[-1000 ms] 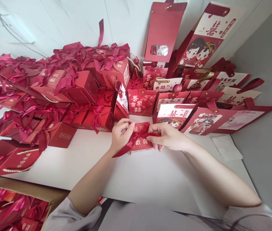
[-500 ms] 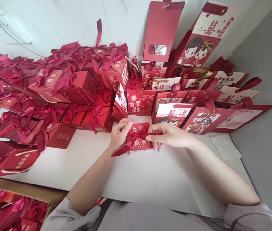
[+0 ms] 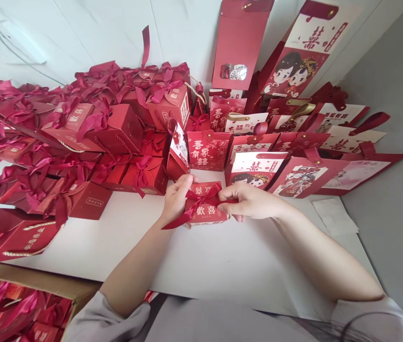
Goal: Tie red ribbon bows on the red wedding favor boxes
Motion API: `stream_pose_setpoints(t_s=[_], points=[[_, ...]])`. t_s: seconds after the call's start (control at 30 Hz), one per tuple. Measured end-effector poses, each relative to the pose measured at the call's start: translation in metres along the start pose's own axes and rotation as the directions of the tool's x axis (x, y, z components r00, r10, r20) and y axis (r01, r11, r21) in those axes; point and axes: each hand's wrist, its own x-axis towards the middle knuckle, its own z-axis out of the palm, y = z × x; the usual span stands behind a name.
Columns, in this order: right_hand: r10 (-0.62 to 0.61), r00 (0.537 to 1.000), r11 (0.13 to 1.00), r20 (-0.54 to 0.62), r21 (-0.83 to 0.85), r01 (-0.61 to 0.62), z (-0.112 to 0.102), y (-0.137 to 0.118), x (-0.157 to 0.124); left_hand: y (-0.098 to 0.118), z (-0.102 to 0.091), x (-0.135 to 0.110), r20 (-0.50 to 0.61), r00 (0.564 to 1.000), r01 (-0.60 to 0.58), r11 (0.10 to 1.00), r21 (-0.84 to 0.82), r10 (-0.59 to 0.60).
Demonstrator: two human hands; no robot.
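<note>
A small red gift box with pale printed characters lies on the white table in front of me. A dark red ribbon is tied in a bow across its top, one tail hanging over the front left. My left hand is closed around the box's left side, thumb at its upper left corner; most of its fingers are hidden. With finger and thumb, my right hand pinches the ribbon at the right of the bow, its other fingers curled by the box's right edge.
Piles of red gift boxes with bows crowd the left. Red and white paper gift bags stand in rows behind my hands and to the right. White paper lies at right. A cardboard carton of ribboned boxes sits lower left.
My right hand's lower fingers have curled in, and it still pinches the ribbon. The bow looks more spread, and more of the box's top shows. My left hand has hardly moved.
</note>
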Motion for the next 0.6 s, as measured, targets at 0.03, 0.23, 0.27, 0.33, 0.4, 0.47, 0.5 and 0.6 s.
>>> stream_pose_setpoints(t_s=[0.03, 0.23, 0.27, 0.33, 0.4, 0.47, 0.5, 0.6], points=[[-0.011, 1.000, 1.000, 0.006, -0.010, 0.011, -0.001, 0.001, 0.000, 0.000, 0.000, 0.000, -0.001, 1.000, -0.001, 1.000, -0.008, 0.001], [-0.033, 0.997, 0.998, 0.064, -0.055, 0.037, -0.008, 0.000, -0.006, -0.003, -0.006, 0.005, 0.055, 0.986, -0.163, 0.985, 0.062, 0.159], [-0.028, 0.998, 0.996, 0.059, -0.079, 0.033, -0.009, -0.001, -0.007, -0.003, -0.008, 0.006, 0.082, 0.983, -0.168, 0.984, 0.057, 0.163], [-0.024, 0.999, 0.992, 0.036, -0.126, 0.029, -0.010, -0.002, -0.010, -0.002, -0.012, 0.009, 0.144, 0.977, -0.160, 0.987, 0.031, 0.154], [-0.036, 0.999, 0.987, -0.008, -0.155, 0.035, -0.009, -0.004, -0.011, 0.001, -0.016, 0.010, 0.211, 0.962, -0.188, 0.981, 0.052, 0.173], [-0.062, 0.996, 0.982, -0.062, -0.179, 0.050, -0.007, -0.005, -0.012, 0.004, -0.019, 0.009, 0.276, 0.939, -0.251, 0.956, 0.149, 0.203], [-0.079, 0.993, 0.977, -0.083, -0.202, 0.061, -0.005, -0.006, -0.012, 0.006, -0.019, 0.008, 0.303, 0.930, -0.279, 0.939, 0.203, 0.211], [-0.149, 0.984, 0.944, -0.093, -0.309, 0.114, -0.002, -0.008, -0.011, 0.009, -0.020, 0.006, 0.327, 0.924, -0.303, 0.902, 0.307, 0.199]])
